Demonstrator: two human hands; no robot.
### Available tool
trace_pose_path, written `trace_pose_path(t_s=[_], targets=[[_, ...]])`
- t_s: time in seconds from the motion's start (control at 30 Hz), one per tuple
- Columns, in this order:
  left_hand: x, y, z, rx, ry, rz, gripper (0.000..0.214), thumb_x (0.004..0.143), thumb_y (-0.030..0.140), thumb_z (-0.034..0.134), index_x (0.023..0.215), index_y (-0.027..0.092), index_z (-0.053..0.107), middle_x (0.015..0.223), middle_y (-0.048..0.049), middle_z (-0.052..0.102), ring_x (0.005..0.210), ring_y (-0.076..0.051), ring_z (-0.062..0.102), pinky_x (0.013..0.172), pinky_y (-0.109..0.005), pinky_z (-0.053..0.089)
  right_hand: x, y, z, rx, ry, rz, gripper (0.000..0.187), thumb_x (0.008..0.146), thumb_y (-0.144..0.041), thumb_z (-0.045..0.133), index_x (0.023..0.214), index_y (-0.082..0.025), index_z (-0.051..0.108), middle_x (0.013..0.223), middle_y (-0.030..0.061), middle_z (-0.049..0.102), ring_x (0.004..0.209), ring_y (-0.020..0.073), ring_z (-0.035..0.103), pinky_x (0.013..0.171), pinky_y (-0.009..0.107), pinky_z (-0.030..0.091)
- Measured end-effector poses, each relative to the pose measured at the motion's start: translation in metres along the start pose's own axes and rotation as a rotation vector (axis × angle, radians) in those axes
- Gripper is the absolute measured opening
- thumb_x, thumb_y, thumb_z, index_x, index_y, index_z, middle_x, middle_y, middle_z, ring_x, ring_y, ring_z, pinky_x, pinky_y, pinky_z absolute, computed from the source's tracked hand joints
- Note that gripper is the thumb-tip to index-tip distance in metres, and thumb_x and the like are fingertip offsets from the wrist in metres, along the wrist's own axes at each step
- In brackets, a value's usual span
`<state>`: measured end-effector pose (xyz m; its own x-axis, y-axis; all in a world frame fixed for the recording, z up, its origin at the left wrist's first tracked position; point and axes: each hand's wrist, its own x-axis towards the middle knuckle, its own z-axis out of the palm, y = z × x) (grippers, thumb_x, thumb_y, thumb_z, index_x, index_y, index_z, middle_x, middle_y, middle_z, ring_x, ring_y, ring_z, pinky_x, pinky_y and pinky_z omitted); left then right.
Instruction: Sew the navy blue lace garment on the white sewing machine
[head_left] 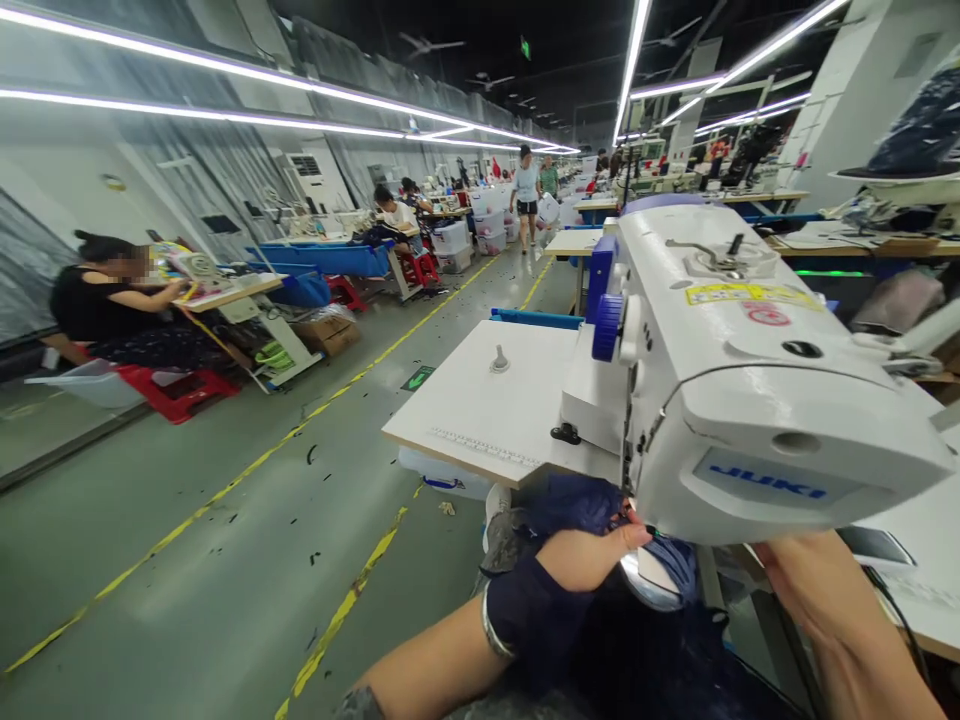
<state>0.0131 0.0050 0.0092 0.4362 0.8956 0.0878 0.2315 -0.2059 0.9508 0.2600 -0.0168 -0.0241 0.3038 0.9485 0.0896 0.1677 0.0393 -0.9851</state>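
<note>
A white JUKI sewing machine (750, 380) stands on a white table (487, 410) right in front of me. My left hand (589, 555) lies under the machine's head, fingers closed on dark navy fabric (577, 505) that bunches at the needle area and hangs down over my lap. A bracelet circles that wrist. My right forearm (840, 625) reaches up behind the machine head, and its fingers are hidden by the machine.
A grey aisle with yellow floor lines (337, 400) runs to the left. A seated person (112, 305) works at a table beside red stools at far left. More workers and a walking person (526, 195) are further down. Blue bins and white crates line the aisle.
</note>
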Motion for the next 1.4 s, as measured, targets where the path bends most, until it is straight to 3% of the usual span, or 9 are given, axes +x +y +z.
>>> trace_pose_path(t_s=[0.13,0.37,0.57,0.7,0.8,0.93,1.1,1.2,1.4], targets=[[0.002,-0.004,0.002,-0.016,-0.008,-0.022,0.018,0.085,0.032,0.064,0.090,0.017,0.072,0.091,-0.0054,0.072,0.087,-0.020,0.067,0.085,-0.030,0.053,-0.032,0.014,0.012,0.210,0.010,0.138,0.028,0.073,-0.050,0.079,0.087,-0.027,0.071,0.081,0.0050,0.068,0.070,0.0201,0.061,0.064,0.028,0.055],[0.001,0.005,0.001,-0.009,-0.020,-0.116,0.016,0.084,0.032,0.065,0.091,0.019,0.069,0.089,-0.0028,0.072,0.086,-0.019,0.067,0.082,-0.030,0.054,-0.052,-0.006,0.033,0.083,-0.012,0.101,0.034,0.080,-0.051,0.072,0.093,-0.020,0.068,0.084,0.0046,0.066,0.069,0.0169,0.058,0.063,0.027,0.053],[0.000,0.006,0.001,-0.005,0.014,-0.105,0.037,0.083,0.036,0.067,0.117,0.021,0.063,0.117,-0.0046,0.068,0.113,-0.023,0.061,0.094,-0.031,0.051,-0.054,-0.014,0.035,-0.010,-0.051,0.077,0.033,0.082,-0.053,0.068,0.083,-0.020,0.067,0.073,0.0017,0.062,0.065,0.0160,0.055,0.061,0.027,0.049],[0.002,0.006,0.002,-0.006,0.020,-0.172,0.040,0.082,0.036,0.069,0.117,0.018,0.062,0.114,-0.0057,0.069,0.104,-0.022,0.064,0.090,-0.031,0.052,-0.056,-0.014,0.034,-0.015,-0.062,0.074,0.029,0.083,-0.051,0.067,0.085,-0.022,0.066,0.076,0.0014,0.065,0.067,0.0161,0.057,0.062,0.025,0.049],[0.002,0.008,0.003,-0.024,0.020,-0.140,0.039,0.082,0.036,0.069,0.116,0.017,0.063,0.112,-0.0058,0.070,0.103,-0.022,0.064,0.090,-0.030,0.052,-0.056,-0.013,0.037,-0.058,-0.053,0.010,0.030,0.085,-0.051,0.064,0.091,-0.022,0.067,0.081,0.0026,0.067,0.075,0.0189,0.063,0.066,0.026,0.051],[0.002,0.011,0.005,-0.083,0.026,-0.077,0.034,0.083,0.031,0.068,0.115,0.020,0.064,0.112,-0.0041,0.070,0.111,-0.022,0.062,0.092,-0.030,0.052,-0.055,-0.014,0.039,-0.302,-0.074,-0.111,0.026,0.089,-0.049,0.058,0.091,-0.024,0.067,0.083,0.0033,0.069,0.075,0.0206,0.065,0.065,0.028,0.050],[0.002,0.011,0.005,-0.112,0.039,-0.047,0.030,0.082,0.031,0.069,0.109,0.020,0.066,0.104,-0.0041,0.071,0.107,-0.023,0.064,0.093,-0.033,0.053,-0.059,-0.019,0.040,-0.496,-0.059,-0.368,0.017,0.093,-0.039,0.053,0.090,-0.028,0.065,0.088,0.0029,0.068,0.076,0.0192,0.063,0.067,0.028,0.048],[0.002,0.008,0.005,-0.154,0.022,-0.020,0.027,0.081,0.036,0.070,0.100,0.017,0.069,0.104,-0.0065,0.071,0.105,-0.024,0.064,0.094,-0.035,0.052,-0.062,-0.018,0.039,-0.494,-0.056,-0.379,0.015,0.093,-0.040,0.054,0.094,-0.028,0.063,0.088,0.0025,0.068,0.074,0.0182,0.063,0.064,0.026,0.049],[0.001,-0.003,0.007,-0.364,-0.036,-0.013,0.043,0.072,0.054,0.075,0.086,0.014,0.070,0.090,-0.0071,0.071,0.096,-0.025,0.066,0.093,-0.037,0.052,-0.064,-0.011,0.041,-0.531,-0.050,-0.431,0.017,0.095,-0.043,0.054,0.095,-0.028,0.062,0.087,0.0019,0.069,0.075,0.0191,0.067,0.059,0.025,0.051]])
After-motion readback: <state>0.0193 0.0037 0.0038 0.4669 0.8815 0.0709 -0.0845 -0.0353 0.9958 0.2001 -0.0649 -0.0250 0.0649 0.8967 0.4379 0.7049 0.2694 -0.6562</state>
